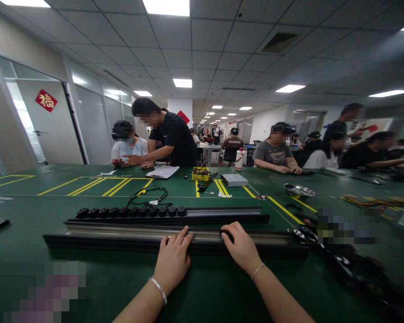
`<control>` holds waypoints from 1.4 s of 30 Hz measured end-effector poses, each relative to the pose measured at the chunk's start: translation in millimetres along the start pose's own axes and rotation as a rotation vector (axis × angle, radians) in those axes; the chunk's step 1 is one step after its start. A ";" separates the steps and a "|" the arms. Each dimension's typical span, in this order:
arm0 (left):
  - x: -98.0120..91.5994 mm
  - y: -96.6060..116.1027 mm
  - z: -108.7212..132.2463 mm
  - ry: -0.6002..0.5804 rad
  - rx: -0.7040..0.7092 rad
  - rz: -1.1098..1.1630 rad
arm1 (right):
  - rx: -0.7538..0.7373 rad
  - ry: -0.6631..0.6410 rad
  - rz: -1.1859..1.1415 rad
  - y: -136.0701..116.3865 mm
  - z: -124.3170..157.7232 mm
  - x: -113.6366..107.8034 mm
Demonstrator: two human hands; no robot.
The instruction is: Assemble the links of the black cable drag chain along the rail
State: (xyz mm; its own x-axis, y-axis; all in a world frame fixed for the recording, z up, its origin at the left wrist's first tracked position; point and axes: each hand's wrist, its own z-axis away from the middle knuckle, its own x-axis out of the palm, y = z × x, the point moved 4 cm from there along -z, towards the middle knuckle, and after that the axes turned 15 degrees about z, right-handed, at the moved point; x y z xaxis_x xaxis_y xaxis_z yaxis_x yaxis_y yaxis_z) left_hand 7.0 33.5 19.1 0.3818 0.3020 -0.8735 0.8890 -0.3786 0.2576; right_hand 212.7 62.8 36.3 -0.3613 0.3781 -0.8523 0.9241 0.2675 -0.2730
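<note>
A long dark rail with a metallic inner channel [114,234] lies crosswise in front of me on the green table. My left hand [174,256] rests on its near edge near the middle, fingers spread and reaching into the channel. To the right, my right hand [239,246] is bent over the same rail, thumb and fingers closed at a small dark part [224,234], mostly hidden by the fingers. Just behind lies a second rail [224,212], its left half carrying a row of several black round pieces [132,211].
Black parts and cables [350,267] heap at the right. Behind the rails are a looped black cable [155,194], a grey box [234,180], a yellow item [200,173], papers [162,172] and a metal bowl [299,190]. Several people sit or stand across the table [97,278].
</note>
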 end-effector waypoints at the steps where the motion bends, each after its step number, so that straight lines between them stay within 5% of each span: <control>1: 0.1 -0.1 -0.1 -0.002 -0.003 -0.003 | -0.001 0.005 0.000 0.3 -0.1 0.3; 42: -0.8 0.2 0.0 0.001 -0.001 0.006 | 0.042 -0.031 -0.021 4.6 -2.7 3.2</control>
State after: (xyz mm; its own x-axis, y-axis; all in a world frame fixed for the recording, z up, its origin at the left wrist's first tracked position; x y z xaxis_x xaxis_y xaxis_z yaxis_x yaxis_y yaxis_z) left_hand 6.9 33.1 19.8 0.3877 0.3005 -0.8714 0.8869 -0.3794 0.2637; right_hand 215.4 67.7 33.5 -0.3772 0.3450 -0.8595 0.9210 0.2371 -0.3091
